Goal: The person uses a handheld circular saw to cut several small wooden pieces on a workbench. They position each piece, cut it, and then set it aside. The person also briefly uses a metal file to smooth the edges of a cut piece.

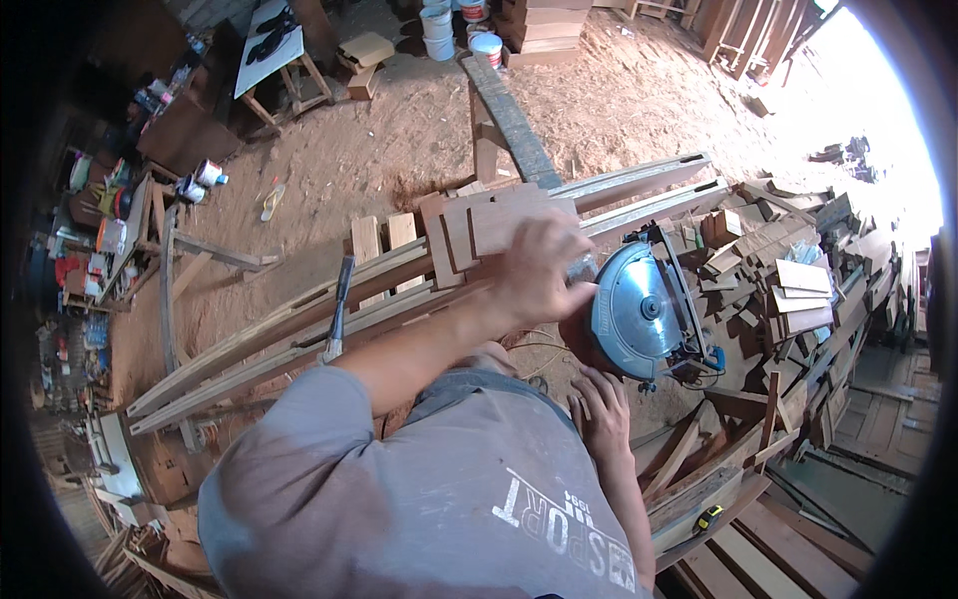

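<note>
A circular saw [639, 311] with a shiny round blade and blue fittings is tilted so that the blade faces up, right of centre. My right hand [604, 411] is at its lower left edge with fingers curled against it; the grip itself is hidden. My left hand [547, 262] reaches across to the saw's left side, above the end of a small stack of flat brown boards [499, 228]. Its fingers are blurred, with the thumb toward the saw. The boards lie across two long grooved timbers [289, 324]. A brush-like tool with a dark handle [341, 295] stands at the timbers.
A dark plank [511, 122] on a support extends away behind the boards. Offcuts [798, 290] are heaped at the right, with a yellow tape measure [710, 517] on wood below. Buckets [437, 30] and a white-topped table [269, 50] stand far back. A sandal [272, 202] lies on the sawdust-covered ground.
</note>
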Demonstrator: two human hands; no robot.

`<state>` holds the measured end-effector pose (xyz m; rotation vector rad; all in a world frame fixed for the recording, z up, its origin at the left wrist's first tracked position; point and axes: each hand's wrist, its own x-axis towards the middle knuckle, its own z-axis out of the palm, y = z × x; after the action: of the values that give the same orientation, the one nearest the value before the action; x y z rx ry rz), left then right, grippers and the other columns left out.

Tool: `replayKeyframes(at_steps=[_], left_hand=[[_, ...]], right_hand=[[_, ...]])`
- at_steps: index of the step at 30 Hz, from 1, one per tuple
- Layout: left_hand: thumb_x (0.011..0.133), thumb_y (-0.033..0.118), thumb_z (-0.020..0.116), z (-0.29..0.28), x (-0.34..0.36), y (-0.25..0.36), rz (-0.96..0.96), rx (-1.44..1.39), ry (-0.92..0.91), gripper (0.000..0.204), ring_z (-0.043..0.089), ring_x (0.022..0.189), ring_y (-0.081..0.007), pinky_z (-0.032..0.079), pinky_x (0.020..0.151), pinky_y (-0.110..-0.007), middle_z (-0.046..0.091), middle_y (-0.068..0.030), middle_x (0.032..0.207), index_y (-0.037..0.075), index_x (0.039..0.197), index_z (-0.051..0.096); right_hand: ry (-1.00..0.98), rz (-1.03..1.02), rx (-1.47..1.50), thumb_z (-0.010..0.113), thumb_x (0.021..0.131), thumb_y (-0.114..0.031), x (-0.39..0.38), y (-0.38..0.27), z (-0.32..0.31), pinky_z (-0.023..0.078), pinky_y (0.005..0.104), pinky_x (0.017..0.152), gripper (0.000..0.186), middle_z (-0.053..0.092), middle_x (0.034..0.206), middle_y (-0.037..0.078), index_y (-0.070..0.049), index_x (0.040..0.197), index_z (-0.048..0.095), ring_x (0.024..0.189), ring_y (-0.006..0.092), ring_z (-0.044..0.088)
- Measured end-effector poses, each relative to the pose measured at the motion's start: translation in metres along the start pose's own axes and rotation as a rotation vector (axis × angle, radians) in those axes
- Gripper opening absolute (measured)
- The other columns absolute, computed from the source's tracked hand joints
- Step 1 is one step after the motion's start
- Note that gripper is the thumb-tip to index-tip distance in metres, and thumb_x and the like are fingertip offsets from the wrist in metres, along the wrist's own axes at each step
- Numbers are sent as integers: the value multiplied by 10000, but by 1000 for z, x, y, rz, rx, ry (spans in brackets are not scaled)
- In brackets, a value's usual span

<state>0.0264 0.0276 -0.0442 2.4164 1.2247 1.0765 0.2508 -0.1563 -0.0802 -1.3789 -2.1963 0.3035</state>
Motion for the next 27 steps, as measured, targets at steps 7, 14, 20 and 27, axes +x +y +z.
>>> replayKeyframes(at_steps=[7,14,20,27], left_hand=[[788,642,810,-14,-20,-65,-241,422,-422,1000,193,1575,-495,196,1280,-602,276,-217,1704,234,1616,425],[919,528,724,-26,-16,-69,-250,216,-279,644,512,1429,-420,367,1214,-562,597,-142,1510,193,1462,632],[854,180,791,-59,1,-95,-136,110,-89,393,755,956,-351,629,860,-431,772,-148,1106,113,1239,752],[871,118,767,-57,20,-47,-155,-189,-11,288,776,937,-314,621,829,-396,781,-171,1037,90,1157,778]], right_hand=[[-103,143,-271,759,869,-185,24,20,51,457,580,991,582,616,1222,263,21,1376,560,1170,466,580],[40,122,-413,651,958,-189,84,24,40,457,530,1061,447,625,1289,247,-29,1370,583,1247,424,583],[47,214,-380,559,1035,-193,77,31,13,456,487,1120,354,633,1346,234,-72,1365,603,1312,387,586],[254,904,96,728,892,-174,14,68,-15,554,433,938,439,756,1139,193,-49,1308,668,1056,360,734]])
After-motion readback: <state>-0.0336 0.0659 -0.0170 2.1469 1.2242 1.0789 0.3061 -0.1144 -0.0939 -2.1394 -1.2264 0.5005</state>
